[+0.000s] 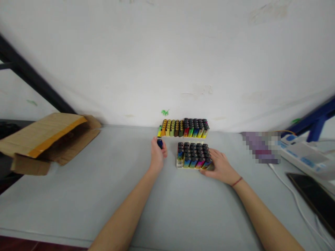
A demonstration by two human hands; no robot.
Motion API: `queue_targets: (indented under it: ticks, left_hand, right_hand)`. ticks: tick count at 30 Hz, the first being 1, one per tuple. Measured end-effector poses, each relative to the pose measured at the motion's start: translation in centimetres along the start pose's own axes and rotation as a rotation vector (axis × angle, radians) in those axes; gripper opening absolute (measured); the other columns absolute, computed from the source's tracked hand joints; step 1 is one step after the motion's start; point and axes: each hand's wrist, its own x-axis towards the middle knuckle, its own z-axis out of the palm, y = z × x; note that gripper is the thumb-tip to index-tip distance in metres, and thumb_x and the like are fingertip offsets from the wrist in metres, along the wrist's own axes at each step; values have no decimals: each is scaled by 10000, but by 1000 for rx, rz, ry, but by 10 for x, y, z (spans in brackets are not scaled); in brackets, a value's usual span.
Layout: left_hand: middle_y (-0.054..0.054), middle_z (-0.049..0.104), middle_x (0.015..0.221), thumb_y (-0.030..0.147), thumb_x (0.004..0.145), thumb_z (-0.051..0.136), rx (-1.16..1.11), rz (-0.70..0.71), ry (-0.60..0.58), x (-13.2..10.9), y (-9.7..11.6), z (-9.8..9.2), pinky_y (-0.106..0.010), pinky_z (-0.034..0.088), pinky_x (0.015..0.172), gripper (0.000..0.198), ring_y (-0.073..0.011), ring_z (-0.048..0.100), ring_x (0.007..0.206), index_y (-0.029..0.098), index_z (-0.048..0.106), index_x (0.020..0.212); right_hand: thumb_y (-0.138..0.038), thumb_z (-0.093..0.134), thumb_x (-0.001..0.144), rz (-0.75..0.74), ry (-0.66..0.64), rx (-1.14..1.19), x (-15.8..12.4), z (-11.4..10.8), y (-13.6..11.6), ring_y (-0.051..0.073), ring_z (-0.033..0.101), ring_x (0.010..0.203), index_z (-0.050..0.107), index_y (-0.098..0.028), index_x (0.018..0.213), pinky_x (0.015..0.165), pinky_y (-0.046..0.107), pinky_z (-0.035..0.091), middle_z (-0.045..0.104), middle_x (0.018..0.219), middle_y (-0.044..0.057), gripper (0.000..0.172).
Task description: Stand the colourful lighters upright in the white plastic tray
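My left hand [157,153] is closed around a dark blue lighter [159,143], its top end showing above the fingers. To its right stands a pale tray [180,166] packed with upright lighters [193,161] that have black tops and multicoloured bodies. A pale gap shows at the tray's front left corner. My right hand [220,166] grips the tray's right side, thumb at the front and fingers toward the back. Behind are two more groups of upright lighters: yellow, orange and brown ones [171,128] and black-topped coloured ones [195,128].
An opened cardboard box [47,136] lies at the left on the grey table [104,209]. At the right are a blurred purple item [261,148], a white power strip [306,157], a dark phone [314,195] and a white cable [290,188]. A white wall [131,69] rises behind.
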Motion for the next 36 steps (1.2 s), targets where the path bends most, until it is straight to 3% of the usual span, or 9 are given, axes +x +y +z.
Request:
queue_targets:
  ticks: [11,16,19,24,27,29,33,36]
  left_hand:
    - [77,200,366,331,855,306,4,-43,4,-2,4,1,-171,136,318,362,-64,160,297,209,312,514]
    - [95,250,410,526,854,353,15,7,-33,1,-3,0,-178,177,330,400,-58,200,306,211,375,607]
    - [91,345,461,600,841,386,85,112,-142,3,-11,-1,-185,254,362,407,-69,289,339,206,441,751]
    - [21,580,728,417,866,505,317,402,-311,0,-19,-1,-235,472,635,221,-108,549,606,214,484,951]
    - [-57,626,960,384,851,555,505,529,-361,-2,-18,-2,-289,483,852,214,-163,595,910,201,579,961]
    - [-79,619,1062,371,836,579,585,569,-414,-2,-16,-3,-304,473,910,221,-186,572,1022,198,621,967]
    - [-86,624,1090,349,862,552,709,585,-551,-1,-14,-6,-319,483,912,245,-194,583,1021,204,652,1031]
    - [-80,636,1019,334,878,536,827,652,-589,0,-13,-9,-338,480,912,258,-190,597,947,212,660,1068]
  right_hand:
    - [-500,702,712,-80,67,104,7,-2,6,318,504,1183,560,-185,1205,1029,487,366,612,1245,129,602]
    - [-471,705,713,-71,103,114,13,-4,11,313,500,1175,586,-165,1160,1045,488,363,604,1232,142,555]
    - [-467,707,706,-43,85,92,15,-5,14,315,516,1143,589,-159,1167,1021,483,387,600,1227,148,567]
    - [-525,673,726,47,40,-7,15,-5,15,340,511,1131,554,-184,1251,935,498,421,595,1250,148,637]
    - [-551,648,739,64,39,-34,13,-4,14,351,498,1150,522,-197,1301,919,505,413,582,1278,150,676]
    - [-550,638,748,64,45,-43,11,-3,13,349,492,1159,507,-196,1318,920,500,407,575,1292,151,683]
    - [-545,633,750,69,40,-65,10,-2,13,346,492,1158,501,-181,1323,908,482,409,577,1284,155,691]
    - [-550,625,754,70,41,-69,10,-2,12,345,489,1161,503,-178,1320,909,479,409,578,1283,151,688]
